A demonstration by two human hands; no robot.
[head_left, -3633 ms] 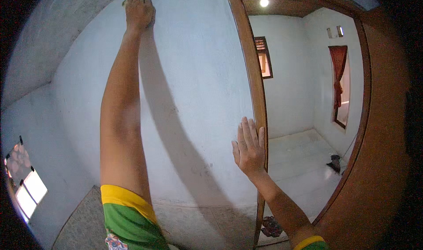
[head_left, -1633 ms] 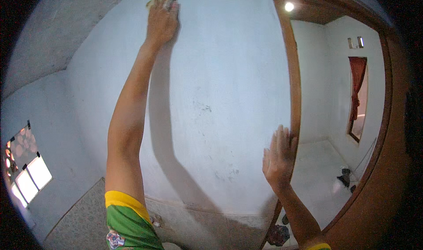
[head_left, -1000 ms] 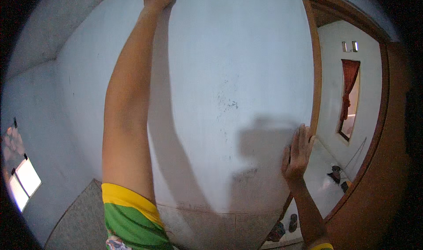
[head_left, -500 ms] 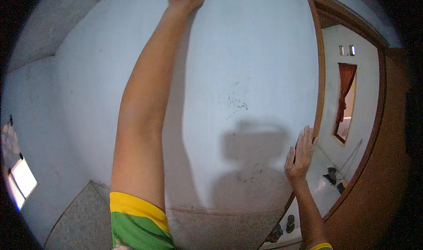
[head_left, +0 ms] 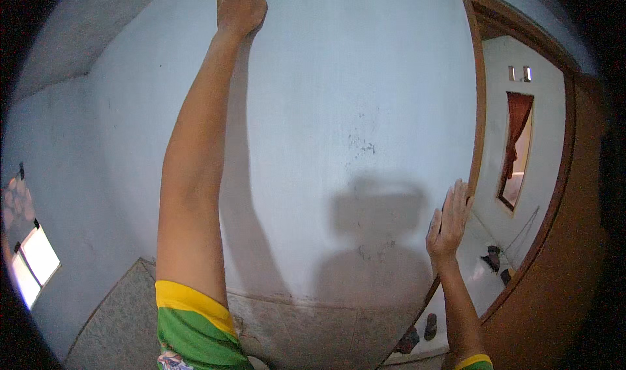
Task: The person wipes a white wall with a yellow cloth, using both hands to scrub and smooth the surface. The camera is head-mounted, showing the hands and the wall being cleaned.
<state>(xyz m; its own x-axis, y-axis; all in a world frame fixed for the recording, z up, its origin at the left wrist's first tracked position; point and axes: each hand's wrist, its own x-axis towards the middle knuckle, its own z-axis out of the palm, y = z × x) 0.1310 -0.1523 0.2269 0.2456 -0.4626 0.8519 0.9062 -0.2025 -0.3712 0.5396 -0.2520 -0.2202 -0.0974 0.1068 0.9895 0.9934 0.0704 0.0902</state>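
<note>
My left hand reaches high against the pale blue wall, its back toward me and whitish dust on the fingers. The fingertips run past the upper edge of the picture. A bit of something yellowish shows beside the fingers, too little to name; the hand seems to press it to the wall. Lower on the right, my right hand lies flat beside the brown door frame, fingers stretched upward and dusted white. Nothing shows in it. Dark scuffs mark the wall between the hands.
At right the doorway opens on a room with a red curtain and footwear on the floor. A brown door stands beside it. Grey tiles line the wall's foot. A bright window is at far left.
My left hand has moved left and a little down along the wall, so its fingers now show. My right hand stays in nearly the same place. The view has shifted slightly.
</note>
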